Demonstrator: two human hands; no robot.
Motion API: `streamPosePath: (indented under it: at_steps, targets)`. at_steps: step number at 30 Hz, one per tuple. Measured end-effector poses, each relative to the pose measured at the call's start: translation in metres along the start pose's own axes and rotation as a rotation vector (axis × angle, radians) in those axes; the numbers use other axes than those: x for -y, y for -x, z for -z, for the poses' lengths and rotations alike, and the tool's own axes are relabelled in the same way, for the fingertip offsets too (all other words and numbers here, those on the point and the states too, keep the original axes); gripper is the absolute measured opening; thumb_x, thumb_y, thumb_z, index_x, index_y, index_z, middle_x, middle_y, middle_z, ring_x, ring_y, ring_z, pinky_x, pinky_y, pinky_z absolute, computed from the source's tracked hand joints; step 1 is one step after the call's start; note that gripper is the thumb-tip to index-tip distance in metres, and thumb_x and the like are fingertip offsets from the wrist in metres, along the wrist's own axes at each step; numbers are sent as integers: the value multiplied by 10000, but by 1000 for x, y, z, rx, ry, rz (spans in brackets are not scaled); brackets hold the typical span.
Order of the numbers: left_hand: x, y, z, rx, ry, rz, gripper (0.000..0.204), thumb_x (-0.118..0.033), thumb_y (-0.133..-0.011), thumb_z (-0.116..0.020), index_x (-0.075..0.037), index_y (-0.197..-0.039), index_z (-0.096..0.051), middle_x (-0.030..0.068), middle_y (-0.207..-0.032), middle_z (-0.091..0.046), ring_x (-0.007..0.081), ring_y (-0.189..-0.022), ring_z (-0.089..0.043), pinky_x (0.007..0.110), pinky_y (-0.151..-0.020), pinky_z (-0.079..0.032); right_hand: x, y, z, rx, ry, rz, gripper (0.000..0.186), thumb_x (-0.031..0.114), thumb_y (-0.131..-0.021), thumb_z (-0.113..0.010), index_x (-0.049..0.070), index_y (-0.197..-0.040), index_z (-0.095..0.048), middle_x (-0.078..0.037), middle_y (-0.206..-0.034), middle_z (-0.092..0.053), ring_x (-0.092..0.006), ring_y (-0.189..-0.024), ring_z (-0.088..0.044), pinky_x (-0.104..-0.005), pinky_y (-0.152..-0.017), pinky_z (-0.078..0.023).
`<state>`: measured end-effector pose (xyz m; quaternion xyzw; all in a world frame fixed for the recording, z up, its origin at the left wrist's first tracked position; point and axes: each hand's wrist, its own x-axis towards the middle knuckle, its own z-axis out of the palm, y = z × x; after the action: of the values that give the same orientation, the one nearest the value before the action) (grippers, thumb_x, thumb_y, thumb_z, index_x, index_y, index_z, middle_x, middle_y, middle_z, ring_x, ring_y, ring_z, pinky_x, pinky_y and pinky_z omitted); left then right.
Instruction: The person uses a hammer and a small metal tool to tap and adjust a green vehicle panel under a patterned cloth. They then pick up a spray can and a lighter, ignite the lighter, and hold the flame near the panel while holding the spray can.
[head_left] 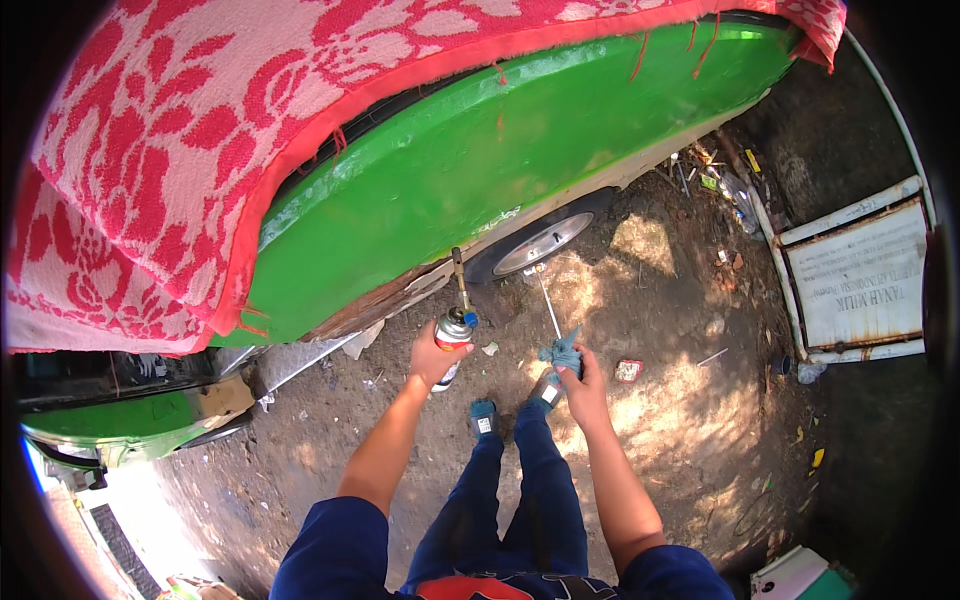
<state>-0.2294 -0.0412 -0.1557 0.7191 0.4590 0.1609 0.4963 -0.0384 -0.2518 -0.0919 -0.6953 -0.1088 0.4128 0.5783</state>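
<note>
My left hand (438, 356) is wrapped round a gas canister (455, 328) with a blowtorch head (460, 275) on top, its brass nozzle pointing away from me toward the green car body. No flame can be made out. My right hand (586, 388) grips a bunched teal cloth (562, 352) between thumb and fingers. From the top of the cloth a thin pale rod (550, 308) runs up and to the left; I cannot tell whether it is in my hand or lies on the ground behind. Both hands are in front of me above the ground, apart from the car.
A green car panel (480, 170) spans the far side, with a red and pink floral blanket (180, 150) over it. Beneath it sits a wheel (545, 243). On the right stands a rusty-framed white sign (860, 280). Litter, including a small red packet (628, 371), dots the dirt ground.
</note>
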Motion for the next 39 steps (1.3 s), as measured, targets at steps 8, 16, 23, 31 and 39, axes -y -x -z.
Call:
streamPosePath:
  at_steps: [8, 16, 23, 31, 39]
  targets:
    - [7, -3, -5, -28, -36, 1, 549, -299, -647, -899, -16, -1028, -623, 170, -973, -703, 316, -919, -690, 409, -818, -530, -7, -5, 10, -15, -76, -9, 374, 59, -939, -594, 21, -1298, -497, -35, -931, -600, -98, -733, -554, -262, -670, -476]
    - [7, -5, -9, -14, -4, -8, 549, -300, -648, -901, -21, -1031, -622, 158, -963, -703, 302, -908, -688, 398, -818, -529, -5, -4, 10, -30, -61, 11, 380, 47, -934, -595, 20, -1300, -495, -32, -929, -597, -93, -737, -549, -256, -665, -468]
    - [2, -8, -10, 1, -3, 4, 540, -285, -654, -897, -21, -1033, -619, 149, -966, -708, 285, -895, -694, 389, -810, -532, -13, -6, 14, -33, -68, 17, 384, 45, -930, -598, 18, -1299, -495, -32, -939, -597, -96, -747, -548, -254, -676, -465]
    - [-7, -12, -14, 16, 5, -30, 514, -262, -659, -892, -16, -1021, -623, 151, -957, -715, 278, -887, -701, 391, -807, -535, -14, -4, 14, -32, -28, 16, 389, 66, -929, -612, 8, -1295, -496, -34, -952, -604, -94, -773, -553, -251, -686, -469]
    - [-14, -14, -15, 20, 56, -30, 516, -267, -654, -895, -12, -1011, -625, 160, -964, -714, 296, -894, -699, 398, -806, -534, -13, -4, 19, -40, -45, -10, 385, 94, -939, -625, 9, -1293, -501, -38, -988, -609, -91, -791, -559, -252, -686, -483]
